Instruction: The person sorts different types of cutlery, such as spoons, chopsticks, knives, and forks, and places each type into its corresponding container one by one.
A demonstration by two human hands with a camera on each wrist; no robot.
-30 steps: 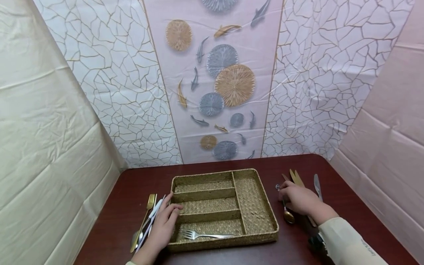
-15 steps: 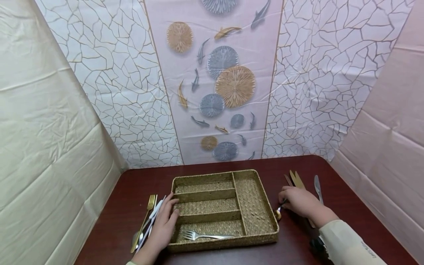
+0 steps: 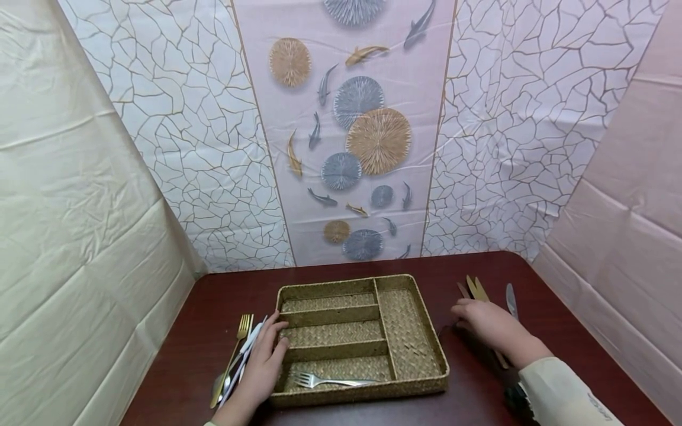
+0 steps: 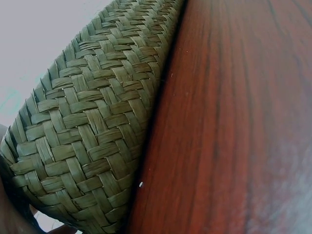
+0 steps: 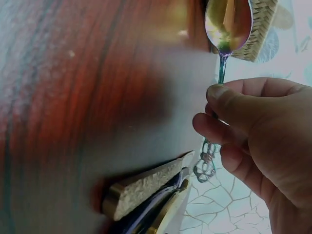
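Observation:
A woven cutlery tray [image 3: 410, 331] with several compartments lies on the table, a silver fork [image 3: 335, 381] in its front compartment. My left hand [image 3: 263, 364] holds the tray's left rim, its fingers bent over the edge. In the left wrist view the tray's wall [image 4: 87, 126] fills much of the picture, with only a bit of the hand at the lower left. To the right of the tray, my right hand [image 3: 487, 325] pinches a spoon [image 5: 228, 24] by its handle between thumb and fingers. The spoon's bowl is shiny; its openwork handle end shows below the fingers.
Left of the tray lies a pile of cutlery, including a gold fork [image 3: 242, 328] and white-handled pieces [image 3: 250, 336]. Gold knives [image 3: 476, 288] lie beyond my right hand, partly covered by it. A silver knife [image 3: 511, 300] lies farther right. Patterned cloth [image 3: 362, 136] hangs behind the table.
My right hand has picked up the spoon from the table beside the tray and turned it, its bowl swinging toward the tray. The left hand's fingers have shifted slightly back on the rim.

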